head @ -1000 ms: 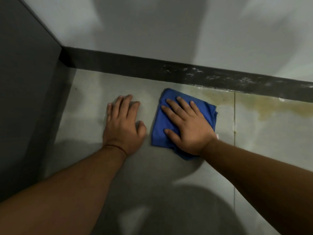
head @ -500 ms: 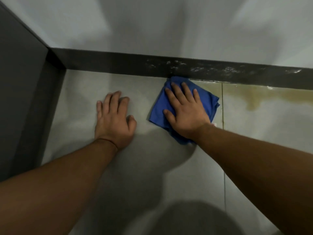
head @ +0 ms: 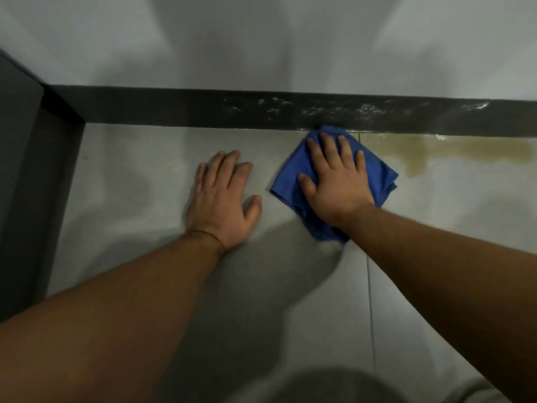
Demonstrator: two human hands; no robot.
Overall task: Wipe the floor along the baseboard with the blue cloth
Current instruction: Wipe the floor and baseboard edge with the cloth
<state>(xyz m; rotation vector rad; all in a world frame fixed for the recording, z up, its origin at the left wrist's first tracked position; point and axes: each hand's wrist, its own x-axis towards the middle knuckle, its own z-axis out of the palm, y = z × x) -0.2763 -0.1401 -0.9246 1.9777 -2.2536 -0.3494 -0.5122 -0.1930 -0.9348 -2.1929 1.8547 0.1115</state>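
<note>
The folded blue cloth (head: 380, 177) lies flat on the grey tiled floor (head: 139, 175), its far corner touching the dark baseboard (head: 174, 110). My right hand (head: 334, 184) presses down on it, palm flat and fingers spread toward the baseboard. Bare tile carries my left hand (head: 222, 199), a little to the left of the cloth, flat with fingers together and nothing in it. A yellow-brown stain (head: 453, 149) runs along the floor under the baseboard, just right of the cloth.
A dark panel (head: 26, 170) closes off the left side and meets the baseboard in a corner. The pale wall (head: 261, 39) rises above the baseboard, which carries whitish smears (head: 319, 109). A tile joint (head: 370, 301) runs toward me beneath my right arm.
My right hand has slid the cloth away from me until it meets the baseboard, and slightly to the right toward the stain. My left hand stays planted on the floor.
</note>
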